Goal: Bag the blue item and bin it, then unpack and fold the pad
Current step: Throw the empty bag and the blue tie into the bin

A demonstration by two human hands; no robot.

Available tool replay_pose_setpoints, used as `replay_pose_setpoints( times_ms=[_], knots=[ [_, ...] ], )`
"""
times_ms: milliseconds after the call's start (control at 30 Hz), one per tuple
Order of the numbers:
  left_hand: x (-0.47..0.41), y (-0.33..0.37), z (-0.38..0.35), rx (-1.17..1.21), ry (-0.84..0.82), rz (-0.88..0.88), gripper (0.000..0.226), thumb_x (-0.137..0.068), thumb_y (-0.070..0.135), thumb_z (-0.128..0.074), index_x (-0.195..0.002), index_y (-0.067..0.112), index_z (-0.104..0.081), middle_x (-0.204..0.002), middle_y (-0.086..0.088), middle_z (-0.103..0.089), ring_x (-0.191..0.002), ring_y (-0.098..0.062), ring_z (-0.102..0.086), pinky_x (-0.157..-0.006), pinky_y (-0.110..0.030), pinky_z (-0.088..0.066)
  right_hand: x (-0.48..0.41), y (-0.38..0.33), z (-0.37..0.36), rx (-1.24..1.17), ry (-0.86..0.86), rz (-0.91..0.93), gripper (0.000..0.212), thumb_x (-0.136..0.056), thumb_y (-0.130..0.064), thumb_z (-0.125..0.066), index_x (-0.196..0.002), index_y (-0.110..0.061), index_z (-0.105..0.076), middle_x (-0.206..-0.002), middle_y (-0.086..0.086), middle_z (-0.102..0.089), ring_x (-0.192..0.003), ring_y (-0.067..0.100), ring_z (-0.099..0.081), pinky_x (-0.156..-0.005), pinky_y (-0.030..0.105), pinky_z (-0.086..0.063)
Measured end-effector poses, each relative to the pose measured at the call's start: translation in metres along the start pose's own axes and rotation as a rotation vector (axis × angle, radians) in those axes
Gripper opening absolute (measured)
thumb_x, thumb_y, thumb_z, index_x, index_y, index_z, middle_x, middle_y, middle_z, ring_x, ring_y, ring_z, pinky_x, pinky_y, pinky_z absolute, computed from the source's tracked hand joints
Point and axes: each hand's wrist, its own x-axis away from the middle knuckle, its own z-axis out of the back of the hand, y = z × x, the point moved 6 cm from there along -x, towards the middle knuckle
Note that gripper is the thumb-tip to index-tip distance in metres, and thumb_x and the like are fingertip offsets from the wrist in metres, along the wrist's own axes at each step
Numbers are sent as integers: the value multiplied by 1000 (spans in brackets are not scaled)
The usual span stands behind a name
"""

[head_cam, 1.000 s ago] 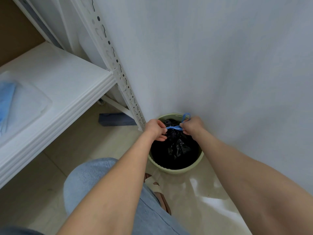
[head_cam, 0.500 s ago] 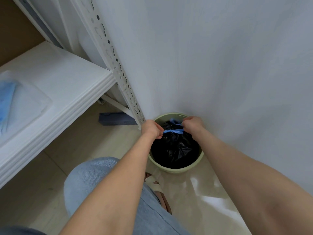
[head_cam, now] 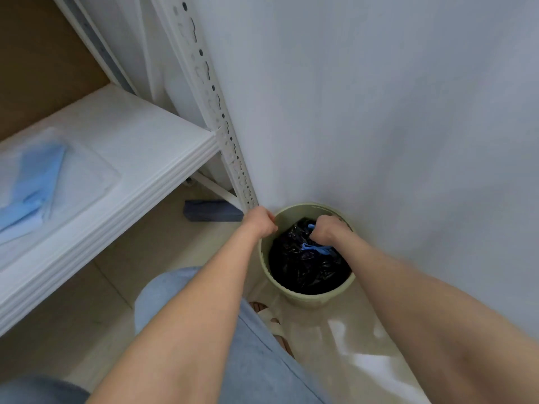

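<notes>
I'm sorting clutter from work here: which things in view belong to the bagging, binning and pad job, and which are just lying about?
Part of the job:
black bag with blue ties
green bin
packaged pad on the shelf
left hand, right hand

Lying about:
dark blue block on the floor
sandal

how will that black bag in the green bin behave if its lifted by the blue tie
The black bag looks crinkled and thin, so probably floppy and sagging. It sits loosely in the green bin, so likely light. The blue tie looks narrow and may slip.
</notes>
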Motion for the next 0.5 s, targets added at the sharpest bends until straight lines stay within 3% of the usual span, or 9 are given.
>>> replay_pose_setpoints(
  times_ms=[67,133,200,333,500],
  knots=[
    [5,-3,13,-56,37,-18,31,-88,15,-63,-119,12,-66,-126,-7,-63,-118,-22,-57,-100,-28,-43,6,-4,8,75,51,-6,44,-88,-29,-48,-126,-6,-53,-139,21,-43,-121,39,-47,-96,40,-46],
    [13,-6,27,-97,66,-22,30,-88,13,-60,-116,10,-68,-123,-9,-64,-116,-24,-58,-97,-29,-45,15,-12,14,120,86,8,59,-87,-40,-53,-136,-9,-46,-143,19,-37,-129,39,-40,-107,42,-39],
    [19,-8,42,-114,92,-42,30,-87,11,-59,-116,10,-68,-123,-9,-64,-115,-25,-59,-95,-29,-46,26,-24,23,123,129,40,63,-87,-46,-56,-138,-11,-44,-142,18,-36,-130,38,-39,-107,42,-38],
    [34,-15,74,-129,158,-80,29,-89,13,-58,-118,11,-65,-125,-8,-62,-113,-24,-59,-92,-29,-46,49,-56,45,109,256,128,46,-94,-30,-49,-136,-13,-46,-140,15,-35,-128,33,-38,-102,41,-39],
    [54,-27,109,-198,283,-115,25,-90,14,-55,-113,15,-66,-120,-6,-61,-105,-24,-59,-87,-33,-51,72,-95,63,100,373,249,42,-96,-30,-49,-134,-11,-49,-137,15,-37,-125,31,-37,-99,40,-41]
  ],
)
